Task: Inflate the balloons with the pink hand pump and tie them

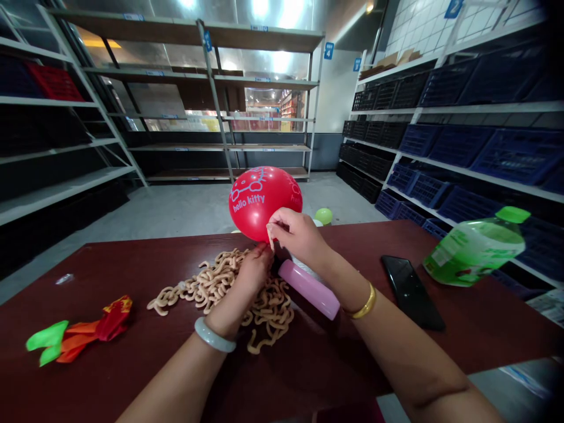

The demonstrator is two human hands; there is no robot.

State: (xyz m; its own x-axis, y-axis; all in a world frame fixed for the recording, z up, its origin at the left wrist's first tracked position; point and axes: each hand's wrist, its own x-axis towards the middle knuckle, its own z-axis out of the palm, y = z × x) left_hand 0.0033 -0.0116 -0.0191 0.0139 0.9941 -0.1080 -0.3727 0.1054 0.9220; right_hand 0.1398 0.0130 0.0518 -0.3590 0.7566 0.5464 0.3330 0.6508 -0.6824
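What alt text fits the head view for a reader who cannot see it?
The left hand grips the neck of an inflated red balloon while the right hand pinches a tan clip against it, above a dark red table. A pile of tan clips, a pink tube, a phone and a green bottle sit nearby.

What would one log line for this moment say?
left hand: at red balloon neck, grip hidden | right hand: pinching beige clip | table: clip pile, pink pump, phone, green bottle
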